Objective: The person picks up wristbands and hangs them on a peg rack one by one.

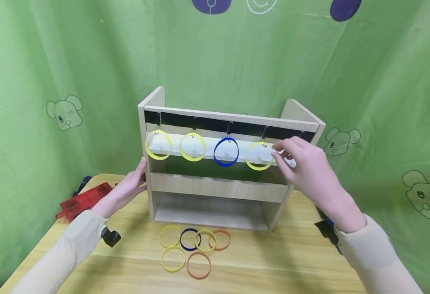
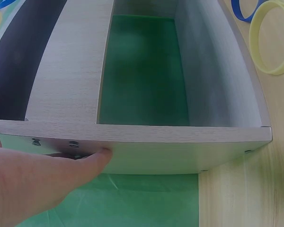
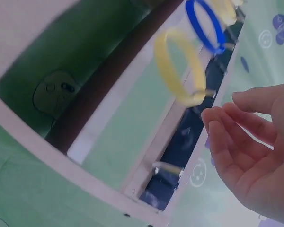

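Note:
A wooden rack [image 1: 218, 188] stands on the table, with wristbands hanging from hooks along its black strip. From left to right hang a yellow wristband [image 1: 158, 158], a second yellow wristband [image 1: 192, 159], a blue wristband [image 1: 225, 164] and another yellow wristband [image 1: 258, 168]. My right hand [image 1: 306, 167] is beside this last one, its fingers bent lightly and apart from the thumb, holding nothing. The right wrist view shows the fingertips just off that yellow band [image 3: 165, 71], near an unoccupied hook [image 3: 168, 169]. My left hand [image 1: 127, 188] rests against the rack's left side panel [image 2: 156, 153], thumb extended.
Several loose wristbands lie on the table in front of the rack, among them a yellow band [image 1: 173, 270] and an orange band [image 1: 199, 277]. A red plastic object [image 1: 86, 200] is at the left table edge. Green curtain [image 1: 215, 53] hangs behind.

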The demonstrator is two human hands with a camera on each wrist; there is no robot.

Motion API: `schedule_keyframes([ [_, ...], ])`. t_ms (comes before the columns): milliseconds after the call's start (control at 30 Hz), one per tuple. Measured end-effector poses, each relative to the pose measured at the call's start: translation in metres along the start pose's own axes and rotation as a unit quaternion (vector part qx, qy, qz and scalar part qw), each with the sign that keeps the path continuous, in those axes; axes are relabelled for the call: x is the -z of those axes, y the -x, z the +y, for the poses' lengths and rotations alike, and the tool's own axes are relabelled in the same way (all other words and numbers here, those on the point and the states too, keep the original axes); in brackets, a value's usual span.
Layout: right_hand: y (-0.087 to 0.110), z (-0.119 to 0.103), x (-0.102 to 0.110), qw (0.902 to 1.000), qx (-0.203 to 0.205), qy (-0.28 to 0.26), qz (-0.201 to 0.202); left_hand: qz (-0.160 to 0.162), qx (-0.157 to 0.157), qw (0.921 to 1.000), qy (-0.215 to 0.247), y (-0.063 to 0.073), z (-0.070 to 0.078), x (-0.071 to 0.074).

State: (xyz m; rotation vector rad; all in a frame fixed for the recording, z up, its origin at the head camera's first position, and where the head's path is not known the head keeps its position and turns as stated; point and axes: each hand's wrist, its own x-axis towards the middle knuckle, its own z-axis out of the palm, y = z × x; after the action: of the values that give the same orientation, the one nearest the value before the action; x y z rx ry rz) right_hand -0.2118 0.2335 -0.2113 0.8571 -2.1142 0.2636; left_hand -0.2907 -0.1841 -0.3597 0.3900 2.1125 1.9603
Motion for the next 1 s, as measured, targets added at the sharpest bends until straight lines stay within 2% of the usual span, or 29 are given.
schedule_keyframes([
  [133,0.018,-0.014,-0.013,0.9995,0.005,-0.027,-0.017,0.0,0.002,1.0,-0.006,0.0,0.001,0.001],
  [333,0.058,-0.03,-0.06,0.9948,-0.009,-0.079,-0.064,0.006,0.005,1.0,0.0,0.001,0.001,0.002],
  [500,0.102,-0.036,-0.11,0.9806,-0.068,-0.129,-0.131,0.005,0.007,1.0,-0.001,0.001,0.001,0.002],
  [667,0.142,-0.034,-0.154,0.9648,-0.102,-0.161,-0.182,0.003,0.007,1.0,-0.002,0.0,0.001,0.002],
  [800,0.159,-0.033,-0.175,0.9518,-0.126,-0.175,-0.218,0.003,0.006,1.0,0.0,0.0,0.001,0.001],
  [1000,0.168,-0.031,-0.195,0.9528,-0.142,-0.16,-0.215,0.005,0.008,1.0,0.002,-0.001,0.001,0.0],
])
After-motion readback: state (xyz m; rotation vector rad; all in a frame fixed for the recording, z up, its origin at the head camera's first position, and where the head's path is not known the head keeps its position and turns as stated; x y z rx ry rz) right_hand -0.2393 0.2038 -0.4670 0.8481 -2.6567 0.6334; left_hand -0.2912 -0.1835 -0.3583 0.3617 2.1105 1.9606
